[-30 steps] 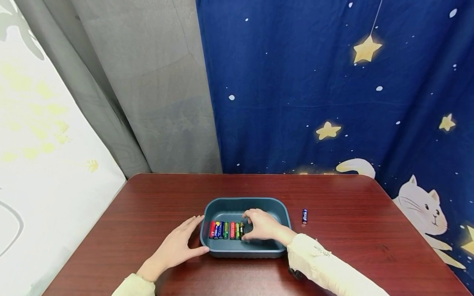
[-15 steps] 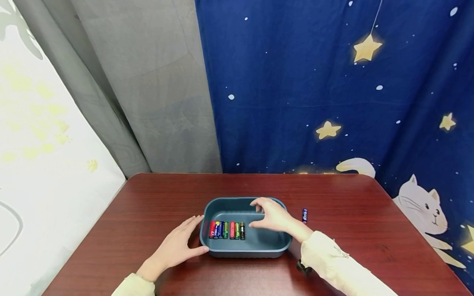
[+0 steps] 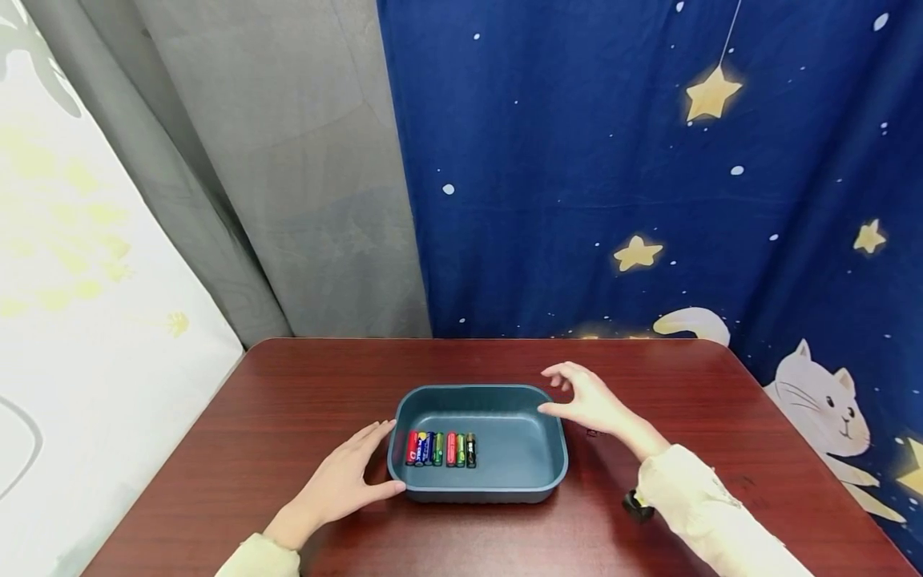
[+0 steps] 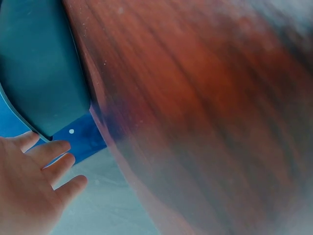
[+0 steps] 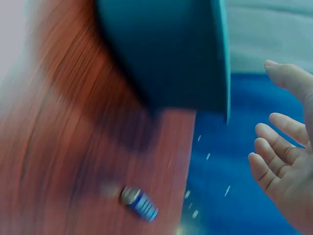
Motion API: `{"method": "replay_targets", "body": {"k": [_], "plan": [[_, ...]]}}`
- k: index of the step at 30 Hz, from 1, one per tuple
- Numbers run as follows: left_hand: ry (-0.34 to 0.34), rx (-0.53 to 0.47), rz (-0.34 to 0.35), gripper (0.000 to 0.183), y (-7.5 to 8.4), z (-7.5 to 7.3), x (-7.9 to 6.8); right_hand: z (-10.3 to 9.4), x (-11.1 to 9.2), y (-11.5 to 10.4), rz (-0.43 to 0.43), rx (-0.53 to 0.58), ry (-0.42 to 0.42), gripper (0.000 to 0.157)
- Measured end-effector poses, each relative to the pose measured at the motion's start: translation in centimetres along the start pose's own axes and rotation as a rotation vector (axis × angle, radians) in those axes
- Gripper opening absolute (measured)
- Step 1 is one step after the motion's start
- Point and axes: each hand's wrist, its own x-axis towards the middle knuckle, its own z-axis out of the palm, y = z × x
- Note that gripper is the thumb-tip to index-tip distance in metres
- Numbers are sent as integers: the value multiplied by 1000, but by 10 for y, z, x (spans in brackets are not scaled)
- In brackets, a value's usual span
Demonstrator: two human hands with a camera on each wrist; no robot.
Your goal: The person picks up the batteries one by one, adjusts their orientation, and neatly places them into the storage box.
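A blue-grey rectangular tub (image 3: 519,457) stands on the table. Inside it, several batteries lie side by side in a row toward its left half, from a red battery (image 3: 412,449) to a black battery (image 3: 471,451). My left hand (image 3: 344,474) has its fingers extended, with fingertips and thumb at the tub's left rim. Past the tub's right rim my right hand (image 3: 590,401) hovers, holding nothing, thumb and fingers spread apart. A single blue battery (image 5: 140,203) lies on the table to the right of the tub; in the head view the right hand and wrist hide nearly all of it.
The dark red wooden table (image 3: 324,377) reaches back to a grey curtain (image 3: 310,200) and a blue star-patterned curtain (image 3: 548,160). White patterned fabric (image 3: 108,361) hangs along the left side. A dark object (image 3: 638,506) sits under the right cuff.
My right hand has let go of the black battery in the row, lifted, and moved right out of the tub to above the lone blue battery. The left hand stays at the rim.
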Motion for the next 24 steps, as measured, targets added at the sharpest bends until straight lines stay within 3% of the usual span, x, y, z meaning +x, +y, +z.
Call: {"method": "replay_targets", "body": {"k": [13,21,24], "plan": [[1,4,-2,85,-1,0,0,-9,-40,66,206,-113,-50,53],[6,14,9,85,-1,0,1,-6,-51,80,261,-157,-104,57],[7,13,8,85,0,0,1,-4,-53,81,244,-191,-126,53]]}}
